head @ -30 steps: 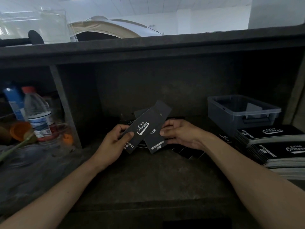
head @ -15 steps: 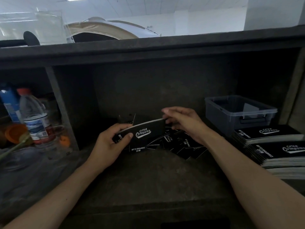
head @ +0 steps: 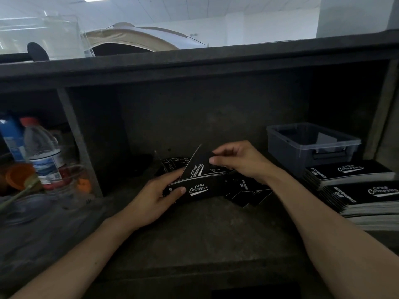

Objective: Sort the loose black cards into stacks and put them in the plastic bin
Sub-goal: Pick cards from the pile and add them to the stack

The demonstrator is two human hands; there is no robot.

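Black stack: a small pile of black cards [head: 198, 188] with white "Club Camping" lettering sits in the left hand, low over the middle of the dark surface [head: 194, 238].
Left hand: the left hand [head: 155, 199] clamps that pile, thumb across the printed top, fingers [head: 172, 176] wrapped underneath.
Tilted card: one black card [head: 197, 164] stands on edge, tipped up at an angle, its lower end meeting the top of the held pile.
Right hand: the right hand [head: 241, 159] pinches the raised card's upper corner between thumb and fingers, closed on it.
Loose cards: more black cards [head: 248, 190] lie scattered and overlapping on the surface, just behind and to the right of the held pile.
Plastic bin: a translucent grey bin [head: 311, 145] waits at the back right, well apart from both hands; contents hard to make out.
Sorted stacks: two thick stacks of the same cards [head: 354, 188] rest in front of the bin at the right edge.
Left compartment: a water bottle [head: 43, 156] with a red cap stands beyond the shelf divider [head: 79, 145].
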